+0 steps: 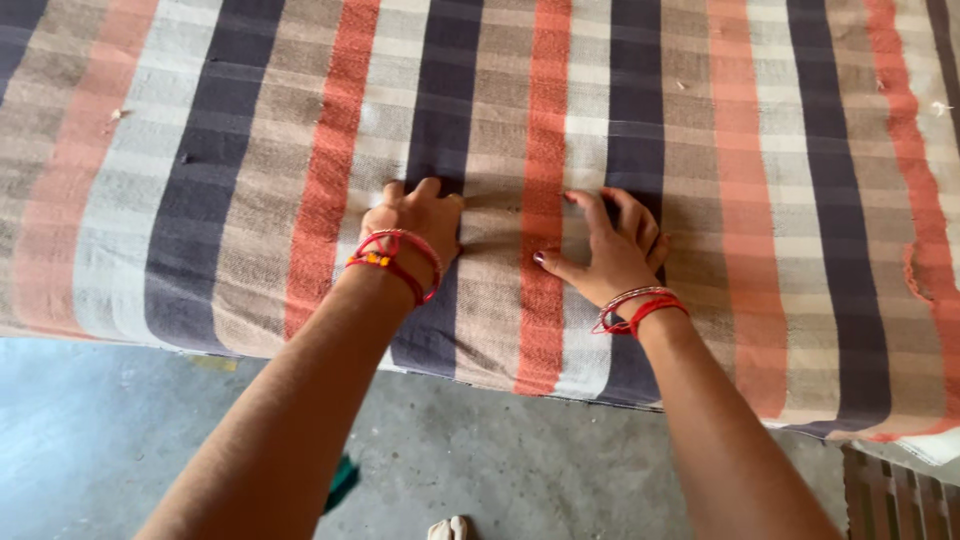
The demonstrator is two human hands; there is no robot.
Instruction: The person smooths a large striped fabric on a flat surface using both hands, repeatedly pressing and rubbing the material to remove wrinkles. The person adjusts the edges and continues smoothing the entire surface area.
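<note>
Both hands pressing on the striped cloth near its front edge

The cloth [700, 200] is lying spread across the whole surface, its front edge hanging over the grey floor [480, 470]. The left hand [415, 225] is resting knuckles-down, fingers curled onto the fabric; the right hand [610, 250], just beside it, is lying with fingers bent, gripping nothing. Red bangles [395, 262] are circling both wrists.

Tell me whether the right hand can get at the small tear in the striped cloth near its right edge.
Probably yes. The right hand rests on the striped cloth, and the stretch of cloth between it and the small tear lies flat with nothing on it; a sideways stretch looks enough.
</note>
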